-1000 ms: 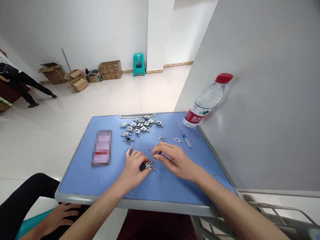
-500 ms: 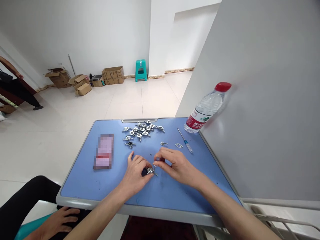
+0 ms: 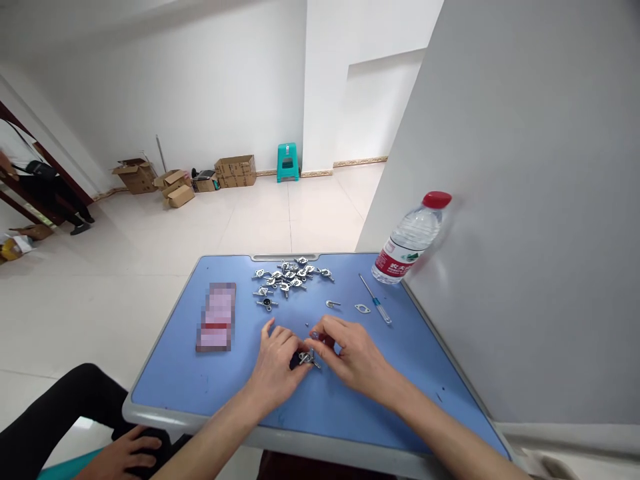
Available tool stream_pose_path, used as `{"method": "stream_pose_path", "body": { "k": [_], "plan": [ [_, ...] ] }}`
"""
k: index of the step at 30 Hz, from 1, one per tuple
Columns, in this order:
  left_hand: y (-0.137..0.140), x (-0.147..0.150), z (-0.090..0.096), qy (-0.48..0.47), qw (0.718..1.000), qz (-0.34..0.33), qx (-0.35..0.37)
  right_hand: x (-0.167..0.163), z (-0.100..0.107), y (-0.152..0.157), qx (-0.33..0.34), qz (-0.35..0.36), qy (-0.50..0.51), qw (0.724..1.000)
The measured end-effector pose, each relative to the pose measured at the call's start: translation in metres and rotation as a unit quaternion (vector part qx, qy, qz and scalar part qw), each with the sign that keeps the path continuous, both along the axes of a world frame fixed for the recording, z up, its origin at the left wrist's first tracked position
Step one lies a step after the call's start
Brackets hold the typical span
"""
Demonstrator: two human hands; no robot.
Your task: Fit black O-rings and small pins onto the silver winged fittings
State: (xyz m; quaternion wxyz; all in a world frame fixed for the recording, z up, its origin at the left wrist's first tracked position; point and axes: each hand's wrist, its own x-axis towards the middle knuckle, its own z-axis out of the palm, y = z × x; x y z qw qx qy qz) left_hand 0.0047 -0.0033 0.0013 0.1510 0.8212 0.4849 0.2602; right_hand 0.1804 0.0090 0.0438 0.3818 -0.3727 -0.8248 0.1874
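Observation:
My left hand (image 3: 277, 363) is closed around the dark body of a small metal fuel tap (image 3: 305, 359), holding it on the blue table. In my right hand (image 3: 353, 350), thumb and fingers pinch a small screwdriver (image 3: 315, 335) with a clear handle; its shaft points down at the tap, and the tip cannot be made out. A tiny screw (image 3: 307, 325) lies just beyond my fingers. Farther off are a loose metal lever (image 3: 332, 304) and a flat oval plate (image 3: 363, 309). One tap with its black round face showing (image 3: 267, 304) sits nearer than the pile of metal taps (image 3: 290, 275).
A longer screwdriver (image 3: 376, 300) lies at the right, near a red-capped water bottle (image 3: 413, 237) by the grey panel. A blurred phone (image 3: 217, 317) is on the left of the blue table (image 3: 170, 373). Another person's hand (image 3: 125, 455) rests at lower left. Cartons (image 3: 235, 171) and a stool (image 3: 287, 162) stand behind.
The camera view has tilted up, so everything sits lower in the picture. Both hands keep their grips at the fuel tap, and the right hand's screwdriver looks more upright over it.

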Motion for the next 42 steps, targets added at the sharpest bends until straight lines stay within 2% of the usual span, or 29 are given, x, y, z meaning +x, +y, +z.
{"method": "stream_pose_path", "body": {
  "k": [8,15,19,24,30,37,39,42],
  "plan": [
    [0.001,-0.004,0.007,-0.02,1.0,-0.023,-0.003,0.0,-0.003,0.005,0.028,-0.008,0.082,0.996],
    [0.018,-0.01,0.022,-0.039,0.998,0.052,0.012,0.005,0.003,0.007,0.078,-0.048,0.145,0.985],
    [0.043,0.0,0.029,0.006,0.995,0.067,0.07,0.008,0.001,0.009,0.088,-0.071,0.158,0.981],
    [0.066,0.015,0.017,0.047,0.992,0.076,0.092,0.011,-0.001,0.012,0.092,-0.091,0.148,0.98],
    [0.073,0.017,0.005,0.068,0.989,0.084,0.103,0.013,0.0,0.015,0.111,-0.097,0.138,0.979],
    [0.065,-0.005,0.021,0.03,0.982,0.148,0.11,0.014,-0.001,0.017,0.128,-0.106,0.124,0.978],
    [0.06,-0.017,0.024,0.042,0.979,0.173,0.098,0.014,0.0,0.017,0.135,-0.103,0.125,0.977],
    [0.052,-0.034,0.021,0.079,0.979,0.171,0.076,0.013,-0.001,0.016,0.149,-0.088,0.121,0.977]
  ]
}}
